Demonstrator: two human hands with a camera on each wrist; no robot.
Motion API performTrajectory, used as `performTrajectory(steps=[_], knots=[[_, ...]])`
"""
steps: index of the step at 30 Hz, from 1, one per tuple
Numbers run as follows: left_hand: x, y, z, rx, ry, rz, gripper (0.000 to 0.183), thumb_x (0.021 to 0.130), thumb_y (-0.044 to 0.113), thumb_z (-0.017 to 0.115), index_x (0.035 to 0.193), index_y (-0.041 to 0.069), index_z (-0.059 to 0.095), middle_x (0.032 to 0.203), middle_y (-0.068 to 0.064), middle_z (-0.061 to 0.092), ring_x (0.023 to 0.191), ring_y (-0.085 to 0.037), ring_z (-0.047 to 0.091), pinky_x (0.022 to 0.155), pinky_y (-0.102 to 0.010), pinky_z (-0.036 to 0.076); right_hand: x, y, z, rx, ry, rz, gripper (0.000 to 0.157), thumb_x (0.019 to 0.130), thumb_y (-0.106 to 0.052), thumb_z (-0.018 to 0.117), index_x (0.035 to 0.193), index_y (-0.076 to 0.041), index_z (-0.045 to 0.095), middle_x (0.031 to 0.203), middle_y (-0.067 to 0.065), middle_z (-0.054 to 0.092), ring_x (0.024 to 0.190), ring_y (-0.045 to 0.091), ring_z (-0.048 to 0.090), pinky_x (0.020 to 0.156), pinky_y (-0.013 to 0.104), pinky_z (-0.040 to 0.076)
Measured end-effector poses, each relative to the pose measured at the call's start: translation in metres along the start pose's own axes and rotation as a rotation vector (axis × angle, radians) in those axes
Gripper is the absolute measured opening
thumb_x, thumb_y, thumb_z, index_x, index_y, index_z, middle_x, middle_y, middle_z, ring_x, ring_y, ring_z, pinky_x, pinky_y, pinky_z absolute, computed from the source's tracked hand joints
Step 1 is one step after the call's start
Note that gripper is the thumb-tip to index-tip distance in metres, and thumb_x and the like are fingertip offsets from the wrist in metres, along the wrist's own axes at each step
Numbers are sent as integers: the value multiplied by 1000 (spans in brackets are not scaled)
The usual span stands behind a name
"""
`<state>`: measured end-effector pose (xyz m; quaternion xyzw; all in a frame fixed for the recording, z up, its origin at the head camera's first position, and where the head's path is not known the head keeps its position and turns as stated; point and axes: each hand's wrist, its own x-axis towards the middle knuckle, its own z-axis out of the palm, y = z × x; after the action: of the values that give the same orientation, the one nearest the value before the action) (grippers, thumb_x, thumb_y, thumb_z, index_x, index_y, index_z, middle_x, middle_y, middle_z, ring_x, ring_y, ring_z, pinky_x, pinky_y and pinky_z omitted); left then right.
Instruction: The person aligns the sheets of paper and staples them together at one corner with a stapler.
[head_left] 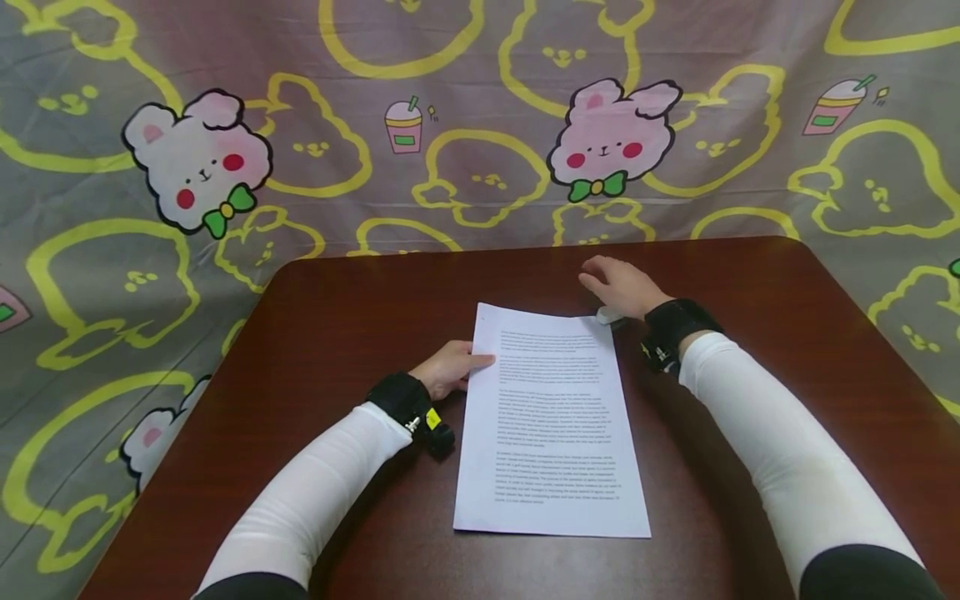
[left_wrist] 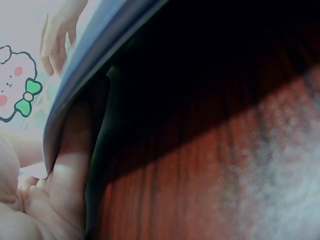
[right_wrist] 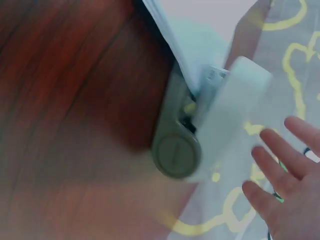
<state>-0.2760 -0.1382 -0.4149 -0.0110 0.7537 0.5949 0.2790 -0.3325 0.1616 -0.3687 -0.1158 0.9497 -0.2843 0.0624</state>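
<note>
My left hand (head_left: 447,369) pinches the left edge of a stack of printed paper (head_left: 555,417), thumb on top and fingers underneath. In the left wrist view, the fingers (left_wrist: 71,160) reach under the raised edge of the sheets (left_wrist: 95,55). A small white and grey stapler (right_wrist: 230,117) sits at the stack's upper right corner, and the paper's edge lies between its upper arm and its base. Just over that corner hovers my right hand (head_left: 624,286). Its fingers (right_wrist: 282,155) are spread apart from the stapler and hold nothing.
The work lies on a dark reddish-brown table (head_left: 360,300) with rounded far corners. Behind it hangs a cloth (head_left: 465,75) printed with cartoon bunnies and yellow outlines. A black camera strap (head_left: 401,400) circles the left wrist, another (head_left: 682,325) the right.
</note>
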Motion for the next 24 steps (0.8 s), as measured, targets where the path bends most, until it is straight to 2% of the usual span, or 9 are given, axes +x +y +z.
performTrajectory(steps=[5,14,18,24], knots=[[0,0,1,-3,-7,-1,30,99,11,56,125,-5,59,104,-18,69,80,-23,69,68,-37,57,13,1,17,-76,38,65,60,104,-44,37,147,-2,37,149,23,34,138,39,27,110,55,22],[0,1,2,-3,3,-11,30,99,12,56,125,-3,60,104,-17,69,82,-24,69,70,-38,57,25,4,37,-205,59,146,70,102,-57,23,149,-6,36,152,22,30,142,40,17,113,56,7],[1,2,2,-7,1,-14,30,99,12,56,124,-4,59,104,-17,69,81,-23,68,69,-37,57,25,4,38,-208,46,172,72,102,-58,22,149,-6,36,153,22,29,142,40,14,112,59,4],[2,2,1,-3,-1,-18,31,100,12,55,125,-4,58,105,-17,69,81,-22,68,68,-35,56,31,11,43,-200,28,165,76,100,-62,22,149,-6,36,152,24,29,142,42,13,111,61,2]])
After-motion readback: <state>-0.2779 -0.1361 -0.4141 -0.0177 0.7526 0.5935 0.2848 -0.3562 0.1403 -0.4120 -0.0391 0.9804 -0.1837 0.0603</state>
